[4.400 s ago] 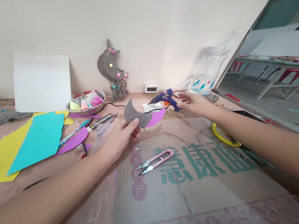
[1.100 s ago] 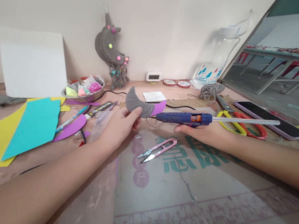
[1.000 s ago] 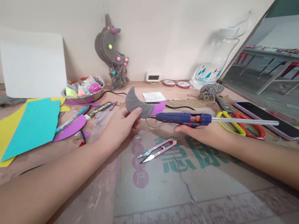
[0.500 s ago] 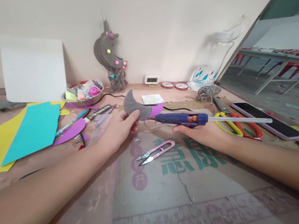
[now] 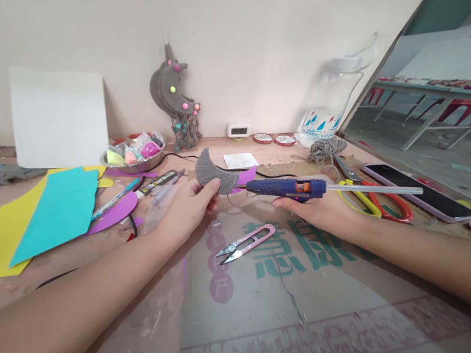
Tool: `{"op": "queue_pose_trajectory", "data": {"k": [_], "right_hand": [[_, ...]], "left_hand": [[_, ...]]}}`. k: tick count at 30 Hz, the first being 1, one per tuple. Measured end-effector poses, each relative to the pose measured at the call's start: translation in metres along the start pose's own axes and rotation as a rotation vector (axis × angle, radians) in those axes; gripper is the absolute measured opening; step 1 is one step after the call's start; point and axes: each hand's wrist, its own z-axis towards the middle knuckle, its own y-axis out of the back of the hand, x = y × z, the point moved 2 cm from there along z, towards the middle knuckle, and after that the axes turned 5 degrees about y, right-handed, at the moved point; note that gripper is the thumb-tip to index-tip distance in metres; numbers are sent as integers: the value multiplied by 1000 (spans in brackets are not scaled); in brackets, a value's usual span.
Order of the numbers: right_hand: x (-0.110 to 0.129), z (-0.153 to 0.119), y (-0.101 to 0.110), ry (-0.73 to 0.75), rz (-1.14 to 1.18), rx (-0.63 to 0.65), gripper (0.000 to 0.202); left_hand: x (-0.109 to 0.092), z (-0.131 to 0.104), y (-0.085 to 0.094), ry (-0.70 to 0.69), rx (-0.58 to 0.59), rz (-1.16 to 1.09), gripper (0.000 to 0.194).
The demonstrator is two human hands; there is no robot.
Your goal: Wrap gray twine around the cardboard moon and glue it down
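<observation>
Between the thumb and fingers of my left hand (image 5: 197, 202) is a crescent moon cutout (image 5: 212, 171), mostly wrapped in grey yarn, with a bare purple end (image 5: 245, 179) on its right. My right hand (image 5: 307, 205) is wrapped around a blue hot glue gun (image 5: 280, 188), a clear glue stick (image 5: 376, 189) jutting from its back. The nozzle tip meets the crescent near where the yarn stops; whether it touches I cannot tell. Below both hands, pink thread snips (image 5: 246, 243) lie on the printed plastic sheet (image 5: 239, 313).
A grey yarn ball (image 5: 325, 150), large scissors (image 5: 370, 197) and a phone (image 5: 416, 189) lie at right, near a glass jar (image 5: 330, 96). Coloured paper (image 5: 53, 211) and a metal bowl (image 5: 137, 162) are at left. A finished moon ornament (image 5: 175, 90) hangs on the wall.
The view has shifted slightly, so the background sits a little lower. The yarn covers a bit more of the purple end in view; both hands keep their holds.
</observation>
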Motion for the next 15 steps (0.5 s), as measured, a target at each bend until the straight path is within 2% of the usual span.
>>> {"op": "queue_pose_trajectory", "data": {"k": [7, 15], "right_hand": [[-4, 0, 0, -28, 19, -20, 28], [-11, 0, -1, -20, 57, -46, 29]], "left_hand": [[1, 0, 1, -21, -7, 45, 30], [-6, -4, -2, 44, -20, 3, 26]]}}
